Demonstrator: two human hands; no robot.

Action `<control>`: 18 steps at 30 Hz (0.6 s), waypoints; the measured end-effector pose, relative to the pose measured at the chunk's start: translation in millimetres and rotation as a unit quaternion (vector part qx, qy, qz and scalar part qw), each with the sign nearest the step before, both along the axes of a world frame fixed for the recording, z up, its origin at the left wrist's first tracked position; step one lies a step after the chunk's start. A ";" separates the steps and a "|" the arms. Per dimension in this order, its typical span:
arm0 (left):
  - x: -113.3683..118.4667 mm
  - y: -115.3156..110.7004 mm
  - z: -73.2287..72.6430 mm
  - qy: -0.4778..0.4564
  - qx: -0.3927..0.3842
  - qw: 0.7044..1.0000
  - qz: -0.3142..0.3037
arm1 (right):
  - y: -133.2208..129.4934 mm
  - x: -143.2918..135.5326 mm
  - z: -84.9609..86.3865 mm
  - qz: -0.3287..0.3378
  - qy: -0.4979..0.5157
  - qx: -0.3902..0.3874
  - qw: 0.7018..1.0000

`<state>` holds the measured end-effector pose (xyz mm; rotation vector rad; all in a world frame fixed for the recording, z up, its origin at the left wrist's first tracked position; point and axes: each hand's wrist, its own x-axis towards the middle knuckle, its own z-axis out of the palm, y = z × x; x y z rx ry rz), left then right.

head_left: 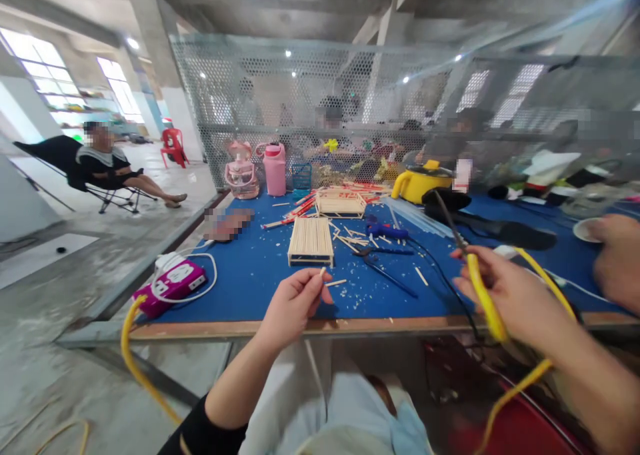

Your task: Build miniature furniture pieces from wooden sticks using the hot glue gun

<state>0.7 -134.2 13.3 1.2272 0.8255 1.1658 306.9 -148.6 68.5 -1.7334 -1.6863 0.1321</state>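
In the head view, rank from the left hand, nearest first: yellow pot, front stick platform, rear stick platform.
1. Front stick platform, just beyond the left hand.
2. Rear stick platform, behind it, slightly right.
3. Yellow pot, farther back, right.

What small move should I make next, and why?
Probably lay down the yellow-handled tool: it occupies your right hand, while your left hand pinches a small stick near the slatted wooden piece.
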 end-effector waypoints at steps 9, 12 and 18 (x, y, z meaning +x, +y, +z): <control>13.1 -23.3 14.2 -0.006 -0.004 1.000 -0.024 | -34.5 -103.0 -31.7 0.261 0.042 -0.093 0.960; 13.3 -22.6 13.5 0.012 0.011 1.000 -0.015 | -30.7 -104.0 -31.9 0.273 0.035 -0.089 0.957; 14.5 -20.9 10.9 0.059 0.050 0.997 -0.007 | -31.4 -105.4 -29.9 0.292 0.027 -0.086 0.952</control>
